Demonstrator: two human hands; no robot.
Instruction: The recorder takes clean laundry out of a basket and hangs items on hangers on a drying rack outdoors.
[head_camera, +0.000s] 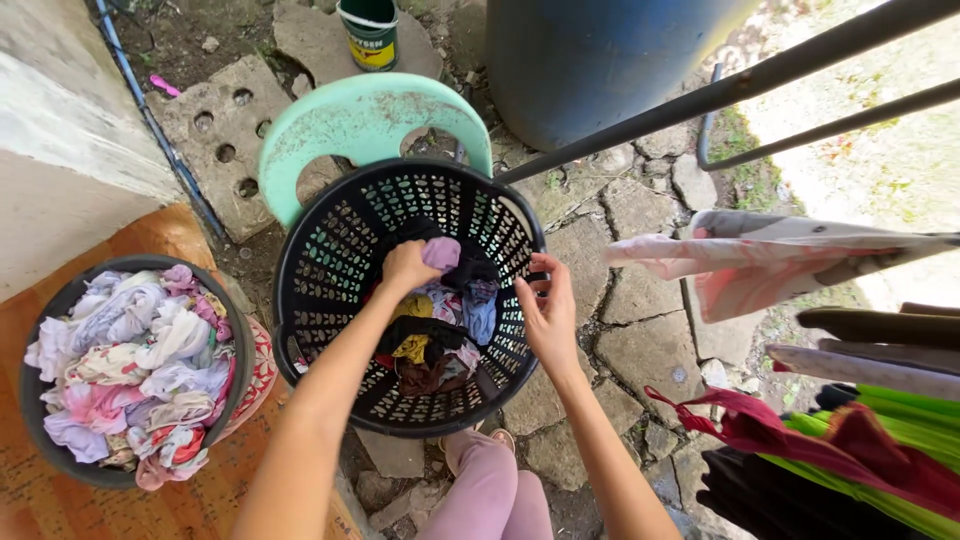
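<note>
Black basket (330, 260), left hand (405, 265) gripping cloth (441, 253)

Home backyard laundry spot: stone paving (640, 340), drying rack rails (760, 75) hung with clothes (760, 255), black laundry basket (320, 270), blue barrel (590, 60), tub of wet clothes (235, 340).

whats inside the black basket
A heap of mixed clothes in the basket; the left hand grips a lilac piece. Lower layers and the basket's bottom are covered.
</note>
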